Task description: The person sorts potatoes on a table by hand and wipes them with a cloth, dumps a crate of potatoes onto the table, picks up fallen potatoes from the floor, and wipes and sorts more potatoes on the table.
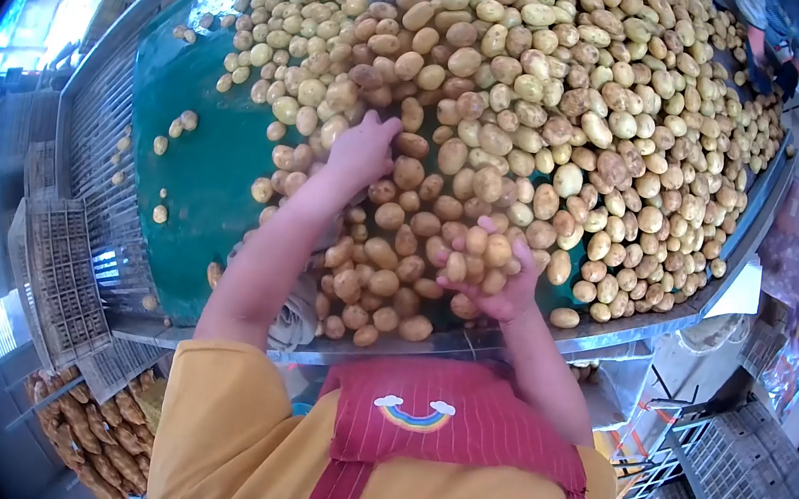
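Some fingers of the left hand (362,154) are hidden, its grip impossible to tell, among tan, oval potatoes (494,141) heaped on the green tabletop (193,144), cut off above; the cupped right hand (509,294) holds several.

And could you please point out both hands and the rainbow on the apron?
Left hand (362,153), head view: back of hand.
Right hand (510,295), head view: lower palm.
Rainbow (413,422), head view: middle of its band.

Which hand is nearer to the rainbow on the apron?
The right hand: it cups several potatoes just beyond the rainbow, slightly to its right. The left hand is farther off, reaching forward into the pile, left of the rainbow.
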Available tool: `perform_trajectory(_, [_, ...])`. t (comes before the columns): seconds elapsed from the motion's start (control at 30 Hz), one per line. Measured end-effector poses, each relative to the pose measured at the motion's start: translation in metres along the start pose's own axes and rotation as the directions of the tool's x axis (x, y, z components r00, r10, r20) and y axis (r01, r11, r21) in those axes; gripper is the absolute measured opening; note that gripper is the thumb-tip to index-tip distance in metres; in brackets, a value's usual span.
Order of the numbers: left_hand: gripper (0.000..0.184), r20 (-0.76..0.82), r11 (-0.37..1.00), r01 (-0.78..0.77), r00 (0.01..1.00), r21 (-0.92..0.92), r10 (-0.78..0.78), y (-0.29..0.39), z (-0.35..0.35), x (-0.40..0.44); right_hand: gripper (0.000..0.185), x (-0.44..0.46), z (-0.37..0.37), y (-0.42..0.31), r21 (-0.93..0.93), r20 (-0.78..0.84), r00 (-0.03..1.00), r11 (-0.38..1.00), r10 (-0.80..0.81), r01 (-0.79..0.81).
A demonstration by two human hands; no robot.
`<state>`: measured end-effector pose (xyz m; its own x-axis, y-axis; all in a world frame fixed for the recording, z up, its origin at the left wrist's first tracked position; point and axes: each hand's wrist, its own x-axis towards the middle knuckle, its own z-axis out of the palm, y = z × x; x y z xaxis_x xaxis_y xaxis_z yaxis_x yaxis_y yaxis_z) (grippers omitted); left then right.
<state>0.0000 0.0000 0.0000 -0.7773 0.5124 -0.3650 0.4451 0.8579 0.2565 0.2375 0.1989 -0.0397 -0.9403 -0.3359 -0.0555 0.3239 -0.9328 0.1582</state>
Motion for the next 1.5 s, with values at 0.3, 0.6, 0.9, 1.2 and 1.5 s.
perform_trajectory(0.3, [0.039,-0.108,0.919,-0.048,0.994,-0.390,0.006,0.036,-0.036,-0.036,0.059,0.010,0.024,-0.011,-0.056,-0.052,0.999,0.998,-0.013,0.010])
perform_trajectory(0.6, [0.060,0.073,0.766,-0.324,0.899,-0.556,0.433,0.114,-0.062,-0.091,0.063,-0.002,0.035,-0.007,0.132,-0.007,0.994,0.985,-0.112,0.112])
perform_trajectory(0.9, [0.072,0.161,0.655,-0.597,0.670,-0.463,0.725,0.175,-0.053,-0.081,0.069,-0.051,0.041,-0.010,-0.173,-0.099,0.944,0.939,-0.315,0.296])
perform_trajectory(1.2, [0.082,0.205,0.528,-0.284,0.697,-0.801,0.687,0.258,-0.026,-0.092,0.062,-0.166,0.050,-0.016,0.222,0.243,0.738,0.777,-0.629,0.589])
perform_trajectory(1.5, [0.051,0.455,0.720,-0.116,0.704,-0.684,0.545,0.283,0.022,-0.128,0.049,-0.403,0.045,0.000,0.227,0.110,-0.034,-0.008,-0.993,0.974])
